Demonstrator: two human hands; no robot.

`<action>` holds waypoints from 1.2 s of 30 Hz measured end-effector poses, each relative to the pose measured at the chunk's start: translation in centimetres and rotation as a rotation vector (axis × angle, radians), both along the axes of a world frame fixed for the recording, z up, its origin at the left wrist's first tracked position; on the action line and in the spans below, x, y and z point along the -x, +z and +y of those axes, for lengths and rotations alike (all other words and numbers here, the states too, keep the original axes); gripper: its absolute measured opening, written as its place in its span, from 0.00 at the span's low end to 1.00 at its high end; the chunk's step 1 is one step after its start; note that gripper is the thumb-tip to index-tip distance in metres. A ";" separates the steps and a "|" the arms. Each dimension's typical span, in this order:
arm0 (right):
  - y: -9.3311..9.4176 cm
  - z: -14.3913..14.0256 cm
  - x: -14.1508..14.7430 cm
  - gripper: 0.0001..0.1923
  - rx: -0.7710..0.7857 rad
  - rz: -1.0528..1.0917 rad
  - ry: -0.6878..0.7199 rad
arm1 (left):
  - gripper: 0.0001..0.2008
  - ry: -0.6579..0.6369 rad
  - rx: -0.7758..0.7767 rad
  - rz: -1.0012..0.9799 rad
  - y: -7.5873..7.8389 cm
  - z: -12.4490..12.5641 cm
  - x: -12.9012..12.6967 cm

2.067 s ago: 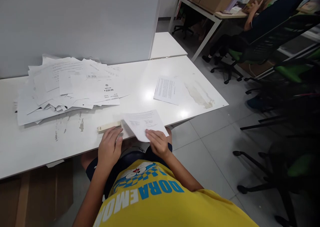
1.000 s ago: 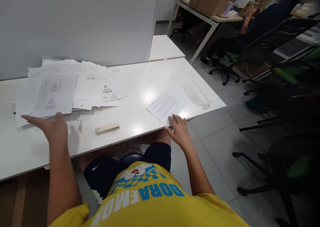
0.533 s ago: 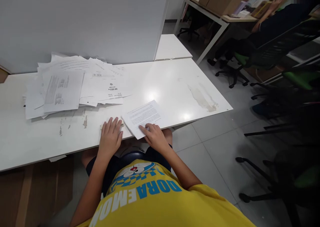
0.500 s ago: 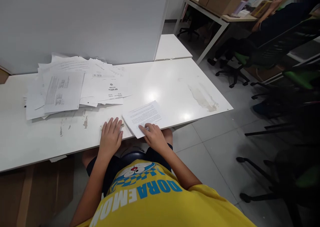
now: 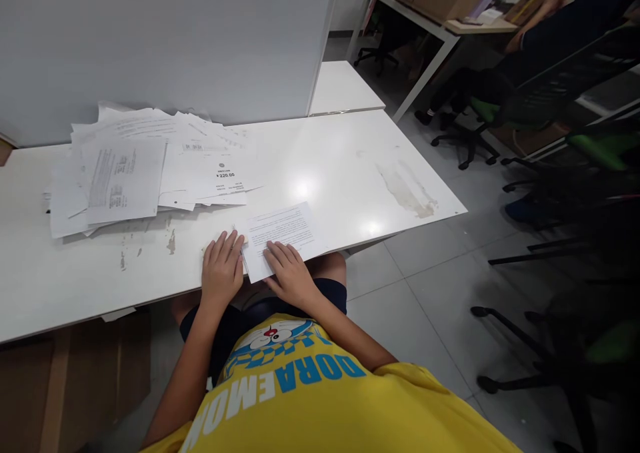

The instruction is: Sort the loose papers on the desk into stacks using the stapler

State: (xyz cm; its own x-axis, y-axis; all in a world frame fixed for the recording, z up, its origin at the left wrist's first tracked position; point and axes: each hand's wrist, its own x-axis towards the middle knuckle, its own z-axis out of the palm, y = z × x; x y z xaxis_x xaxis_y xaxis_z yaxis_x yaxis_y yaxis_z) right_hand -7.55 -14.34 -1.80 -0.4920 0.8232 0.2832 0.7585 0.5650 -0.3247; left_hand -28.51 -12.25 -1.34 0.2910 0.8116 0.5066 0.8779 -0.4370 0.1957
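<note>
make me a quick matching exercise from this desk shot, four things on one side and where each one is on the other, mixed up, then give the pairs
Things:
1. left hand
2. right hand
3. pile of papers
4. brownish stain

Places:
A. far left of the white desk, against the grey partition
B. flat on the near part of the single printed sheet
C. on the bare desk surface near its right end
D. over the small beige object at the sheet's left edge

Pairs: 1-D, 2-B, 3-A, 4-C
</note>
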 end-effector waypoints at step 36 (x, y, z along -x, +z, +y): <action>7.1 7.7 0.2 0.20 -0.288 0.494 -0.102 | 0.35 -0.031 0.032 0.053 -0.3 -0.5 -0.3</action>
